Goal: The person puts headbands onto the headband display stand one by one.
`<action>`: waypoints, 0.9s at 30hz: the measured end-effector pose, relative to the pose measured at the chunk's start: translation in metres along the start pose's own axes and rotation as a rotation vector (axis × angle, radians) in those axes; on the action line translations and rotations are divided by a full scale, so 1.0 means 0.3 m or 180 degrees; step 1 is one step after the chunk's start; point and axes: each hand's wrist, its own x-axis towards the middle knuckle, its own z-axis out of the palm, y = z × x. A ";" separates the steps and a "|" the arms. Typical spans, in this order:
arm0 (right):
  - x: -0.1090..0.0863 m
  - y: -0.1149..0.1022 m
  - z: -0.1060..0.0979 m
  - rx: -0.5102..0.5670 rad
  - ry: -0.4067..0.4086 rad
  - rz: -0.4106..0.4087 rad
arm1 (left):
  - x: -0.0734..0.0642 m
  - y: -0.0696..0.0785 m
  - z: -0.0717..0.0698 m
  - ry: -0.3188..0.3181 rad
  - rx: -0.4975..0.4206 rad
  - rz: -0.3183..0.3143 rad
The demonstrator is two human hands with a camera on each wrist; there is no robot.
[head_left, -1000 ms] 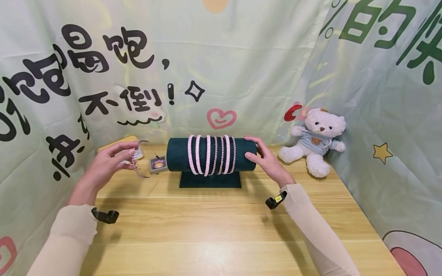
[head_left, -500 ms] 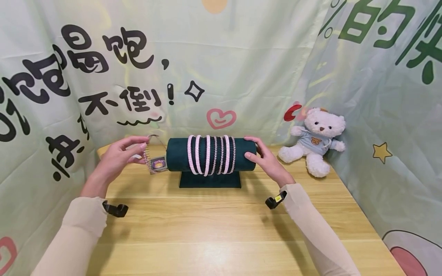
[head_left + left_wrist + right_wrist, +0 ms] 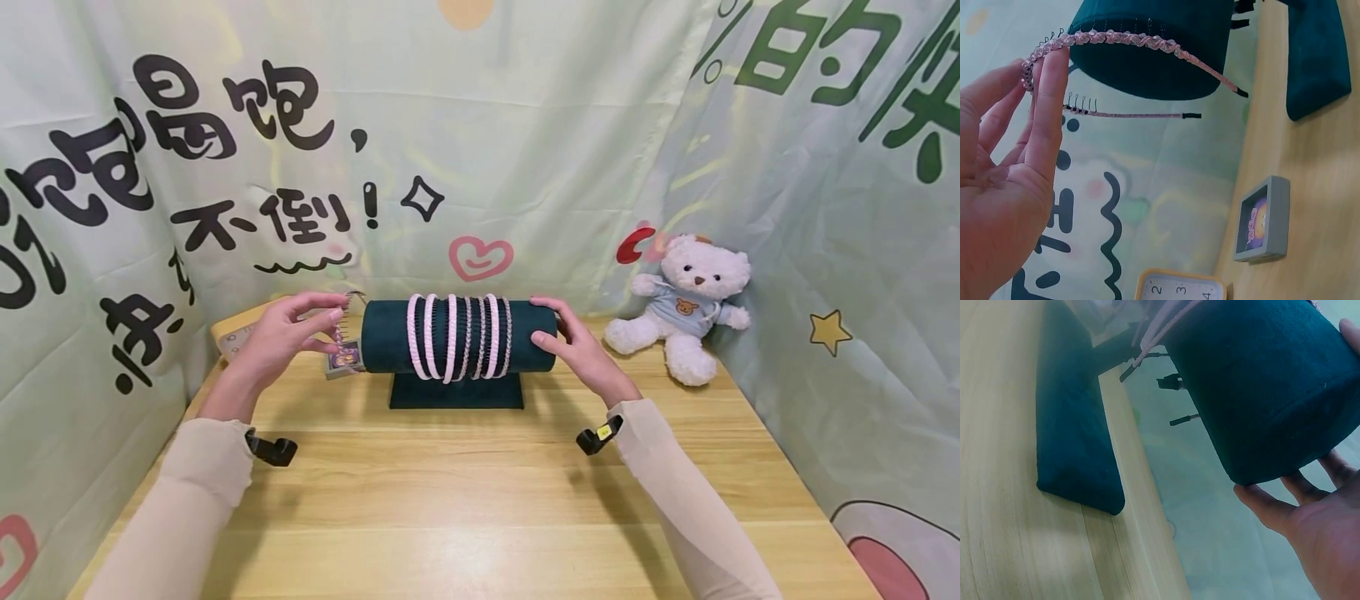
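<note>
My left hand [image 3: 288, 329] pinches a thin pink beaded headband [image 3: 1129, 39] with small upright wire loops. In the left wrist view the headband's bend is between thumb and fingers, and its dark-tipped ends point towards the stand. One arm crosses in front of the roll's left end. The dark teal velvet display stand [image 3: 386, 335] is a horizontal roll on a flat base. Several pink and silvery headbands [image 3: 452, 337] encircle its middle. My right hand [image 3: 579, 343] grips the roll's right end, fingers over the far side and thumb in front.
A small grey frame [image 3: 1275, 219] with a colourful picture lies on the table left of the stand. Behind my left hand stands a yellow-edged board [image 3: 1179, 289] with numbers. A white teddy bear [image 3: 693, 304] sits at the back right. Printed cloth [image 3: 562, 150] walls the wooden table [image 3: 420, 492].
My left hand has moved right with the headband, from beyond the grey frame to just beside the roll's left end. The right hand and the stand have stayed put.
</note>
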 end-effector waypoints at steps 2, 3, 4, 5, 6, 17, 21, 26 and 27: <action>0.000 0.001 -0.001 -0.0010 -0.0001 -0.0006 | 0.004 0.000 0.009 -0.0013 0.0047 -0.0014; 0.000 0.002 -0.001 -0.0015 -0.0002 -0.0008 | 0.005 0.000 0.013 -0.0019 0.0069 -0.0021; 0.000 0.002 -0.002 -0.0013 -0.0003 -0.0008 | 0.007 0.000 0.018 -0.0020 0.0083 -0.0030; 0.001 0.003 -0.002 -0.0016 -0.0004 -0.0010 | 0.009 0.000 0.023 -0.0020 0.0082 -0.0048; 0.001 0.003 -0.003 -0.0016 -0.0004 -0.0006 | 0.010 -0.001 0.026 -0.0020 0.0081 -0.0064; 0.001 0.004 0.000 0.0027 -0.0008 0.0008 | 0.025 -0.013 0.060 -0.0037 -0.0045 -0.0142; 0.002 0.004 0.001 0.0025 -0.0017 -0.0006 | 0.027 -0.014 0.066 -0.0008 -0.0068 -0.0228; 0.002 0.006 -0.001 0.0034 -0.0024 -0.0009 | 0.031 -0.008 0.070 -0.0018 0.0015 -0.0280; 0.003 0.006 -0.002 0.0032 -0.0022 -0.0008 | 0.032 -0.007 0.072 -0.0027 0.0022 -0.0282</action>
